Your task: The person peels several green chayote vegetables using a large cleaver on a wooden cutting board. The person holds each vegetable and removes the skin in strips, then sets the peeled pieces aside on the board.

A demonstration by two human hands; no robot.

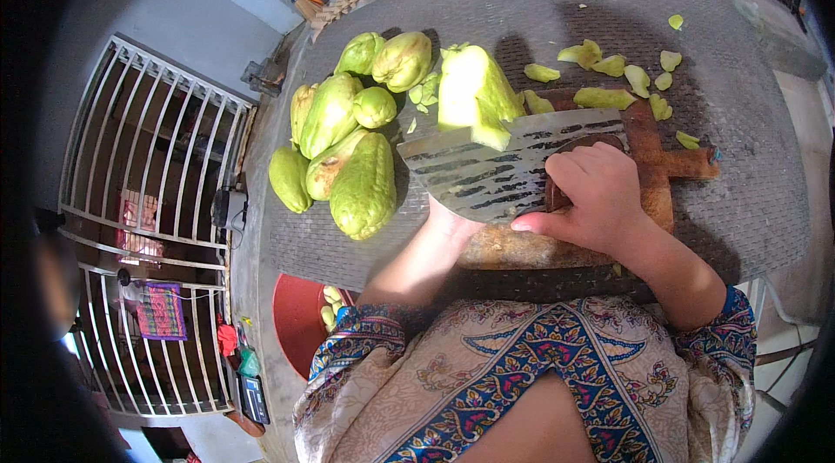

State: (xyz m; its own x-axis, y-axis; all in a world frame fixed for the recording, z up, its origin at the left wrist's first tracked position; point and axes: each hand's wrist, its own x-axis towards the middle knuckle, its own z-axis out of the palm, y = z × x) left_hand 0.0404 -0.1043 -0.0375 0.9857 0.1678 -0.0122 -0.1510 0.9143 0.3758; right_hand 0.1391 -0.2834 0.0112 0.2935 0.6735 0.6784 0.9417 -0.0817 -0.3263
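My right hand point(595, 192) is closed round the wooden handle of a broad cleaver point(483, 169) with a streaked blade. The blade covers most of my left hand, of which only the wrist point(450, 225) shows; what its fingers do is hidden. Just beyond the blade stands a partly peeled chayote point(473, 88), pale and brightly sunlit, with a cut flap near the blade's edge. Beneath lies a wooden cutting board point(541, 247). To the left sit several unpeeled green chayotes point(363, 189) in a group. Peel pieces point(603, 98) lie on and beyond the board.
The round table has a grey woven-textured top point(717, 84). A red basin point(290, 319) with pale pieces in it stands below the table's left edge. White metal bars point(156, 156) are at the left. A broom point(303, 3) leans beyond the table.
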